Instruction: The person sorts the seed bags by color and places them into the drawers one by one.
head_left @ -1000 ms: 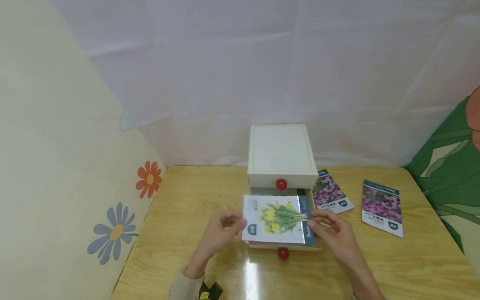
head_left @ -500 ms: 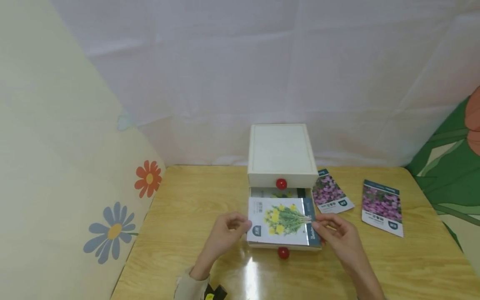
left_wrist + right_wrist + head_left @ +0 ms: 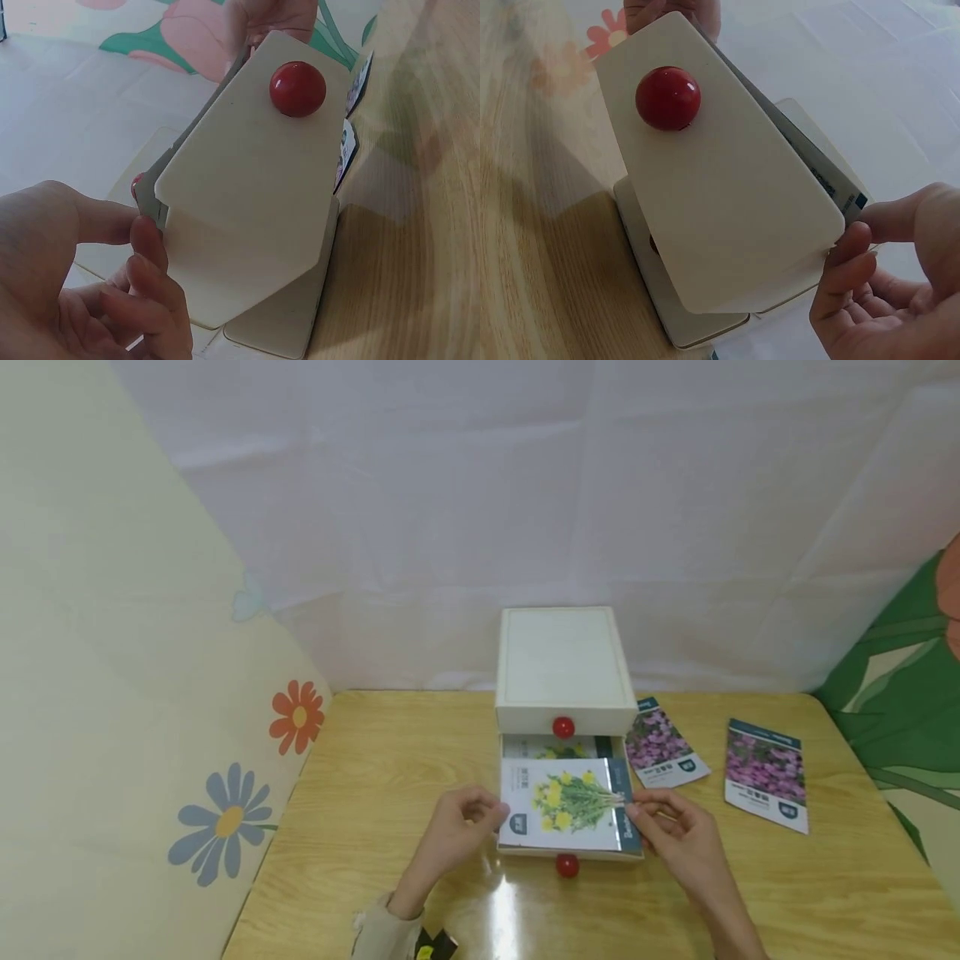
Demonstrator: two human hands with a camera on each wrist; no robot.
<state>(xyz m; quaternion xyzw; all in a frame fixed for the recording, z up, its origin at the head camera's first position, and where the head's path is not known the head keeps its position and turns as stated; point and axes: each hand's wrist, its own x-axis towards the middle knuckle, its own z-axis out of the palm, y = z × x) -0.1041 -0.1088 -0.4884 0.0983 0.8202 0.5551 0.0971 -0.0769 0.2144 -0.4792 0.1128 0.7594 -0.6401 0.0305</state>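
A seed packet [image 3: 567, 804] printed with yellow flowers lies level over the pulled-out lower drawer [image 3: 517, 853] of a small white cabinet. My left hand [image 3: 461, 827] pinches its left edge between thumb and fingers. At the dark right end, my right hand [image 3: 678, 828] pinches the opposite edge. Behind it in the drawer, part of another packet [image 3: 551, 747] with yellow flowers shows. In the right wrist view, the held packet [image 3: 829, 172] appears as a thin strip above the drawer front [image 3: 720, 180]. The left wrist view shows the fingers at the drawer's corner.
The cabinet's top [image 3: 566, 656] and shut upper drawer [image 3: 525, 721] stand behind the hands, with red round knobs. To the right lie a pink-flowered packet [image 3: 660, 743] partly behind the cabinet and another pink-flowered packet [image 3: 765, 768]. A white cloth hangs behind the wooden table [image 3: 405, 743].
Both hands have moved the yellow-flowered packet slightly right and nearer to me, so it lines up with the drawer. More of the packet behind it shows.
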